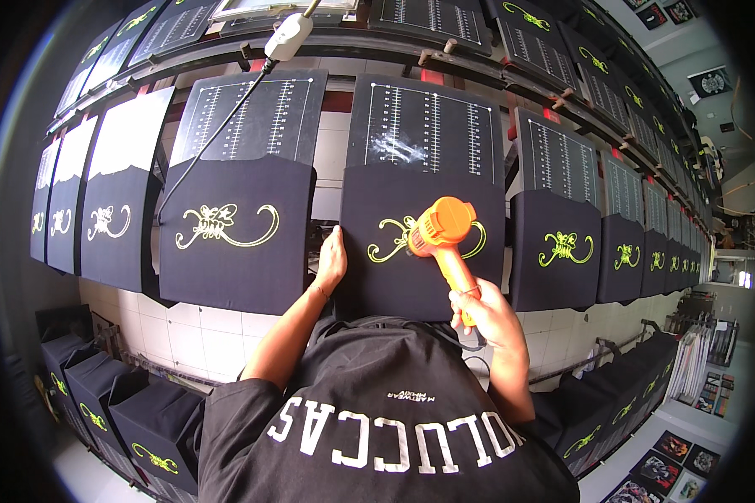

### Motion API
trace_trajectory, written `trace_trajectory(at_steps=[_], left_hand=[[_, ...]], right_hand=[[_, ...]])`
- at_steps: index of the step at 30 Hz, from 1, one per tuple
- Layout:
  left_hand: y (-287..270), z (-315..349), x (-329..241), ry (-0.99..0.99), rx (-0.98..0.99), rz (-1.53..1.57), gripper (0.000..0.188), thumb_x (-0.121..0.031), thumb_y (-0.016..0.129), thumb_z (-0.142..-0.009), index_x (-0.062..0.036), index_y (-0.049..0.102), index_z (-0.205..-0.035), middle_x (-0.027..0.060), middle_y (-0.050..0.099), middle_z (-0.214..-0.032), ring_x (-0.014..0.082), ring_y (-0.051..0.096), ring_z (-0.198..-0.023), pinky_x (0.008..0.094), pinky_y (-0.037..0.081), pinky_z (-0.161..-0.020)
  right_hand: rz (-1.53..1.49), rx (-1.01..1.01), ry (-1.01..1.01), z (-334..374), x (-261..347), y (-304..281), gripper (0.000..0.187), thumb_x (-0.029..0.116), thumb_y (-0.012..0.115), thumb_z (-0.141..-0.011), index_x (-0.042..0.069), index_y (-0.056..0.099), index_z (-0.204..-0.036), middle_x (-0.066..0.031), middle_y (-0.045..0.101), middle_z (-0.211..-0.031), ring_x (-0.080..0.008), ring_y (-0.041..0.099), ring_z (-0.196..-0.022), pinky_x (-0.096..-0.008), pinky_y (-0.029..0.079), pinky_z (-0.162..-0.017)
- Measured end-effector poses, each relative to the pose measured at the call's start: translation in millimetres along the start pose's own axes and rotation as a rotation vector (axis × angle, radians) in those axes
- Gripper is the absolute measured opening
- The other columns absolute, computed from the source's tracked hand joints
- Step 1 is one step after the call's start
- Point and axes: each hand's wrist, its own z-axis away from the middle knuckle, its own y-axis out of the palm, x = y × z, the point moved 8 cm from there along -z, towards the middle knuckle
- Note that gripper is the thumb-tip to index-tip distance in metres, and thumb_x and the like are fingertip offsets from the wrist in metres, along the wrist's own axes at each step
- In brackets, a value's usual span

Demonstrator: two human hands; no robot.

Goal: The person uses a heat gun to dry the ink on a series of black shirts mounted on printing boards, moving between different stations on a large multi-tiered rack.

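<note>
My right hand (488, 308) is closed around the lower handle of an orange heat gun (446, 225). The gun is above a dark shirt (419, 289) stretched over a black board with ruler marks (432, 117). Its head hides the middle of a neon yellow scroll-like print (387, 247) on the cloth. At the left edge of this shirt is my left hand (332, 258), its fingers stretched out and held together, the fingertips against the cloth. It seems to hold nothing.
Similar boards with printed dark shirts, such as one on the left (235, 268) and one on the right (555, 272), line both sides. A black cable with a white plug (288, 37) hangs across the left board. A metal rail (377, 59) runs behind.
</note>
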Motion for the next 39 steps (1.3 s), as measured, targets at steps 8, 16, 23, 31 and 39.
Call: trace_trajectory(at_steps=[8,16,23,31,39], left_hand=[[-1.1,20.5,-3.3,0.019,0.058,0.025,0.051,-0.031,0.031,-0.107,0.0124,0.055,-0.119,0.0218,0.062,-0.119,0.0294,0.058,-0.112,0.0326,0.041,-0.102],[-15.2,79.8,11.5,0.062,-0.06,-0.086,0.044,-0.026,0.033,-0.106,0.0105,0.057,-0.112,0.0255,0.063,-0.114,0.031,0.059,-0.107,0.035,0.044,-0.096],[-25.5,119.6,26.4,-0.042,-0.118,-0.183,0.041,-0.026,0.033,-0.105,0.0084,0.055,-0.097,0.0271,0.061,-0.095,0.0383,0.059,-0.088,0.0395,0.046,-0.082],[-34.1,129.3,15.1,0.069,-0.356,-0.211,0.032,-0.019,0.032,-0.101,0.0026,0.051,-0.087,0.0227,0.055,-0.08,0.0401,0.054,-0.078,0.0441,0.044,-0.074],[-38.9,134.1,1.9,0.09,-0.425,-0.205,0.037,-0.023,0.029,-0.101,0.0012,0.048,-0.082,0.0211,0.052,-0.073,0.0383,0.051,-0.069,0.0439,0.042,-0.067]], right_hand=[[0.04,-0.038,-0.049,-16.0,2.2,9.1,0.024,0.024,0.063,-0.094,0.002,0.055,-0.1,-0.0015,0.058,-0.075,-0.0097,0.061,-0.06,-0.0214,0.046,-0.045],[0.069,0.089,-0.017,-20.7,3.8,16.7,0.025,0.024,0.062,-0.094,0.002,0.055,-0.1,-0.0019,0.058,-0.077,-0.0101,0.061,-0.06,-0.0212,0.045,-0.045],[0.113,0.117,-0.017,-15.1,8.5,12.3,0.027,0.026,0.064,-0.093,0.002,0.055,-0.098,-0.0011,0.057,-0.075,-0.0092,0.061,-0.059,-0.0205,0.045,-0.045],[0.144,0.286,0.033,-10.0,7.2,27.1,0.024,0.023,0.064,-0.093,0.002,0.054,-0.098,-0.0016,0.057,-0.075,-0.0085,0.06,-0.058,-0.0205,0.045,-0.045],[0.204,0.373,0.028,-17.2,8.7,44.4,0.025,0.025,0.064,-0.094,0.003,0.053,-0.094,-0.0018,0.056,-0.076,-0.0095,0.061,-0.059,-0.0206,0.046,-0.045]])
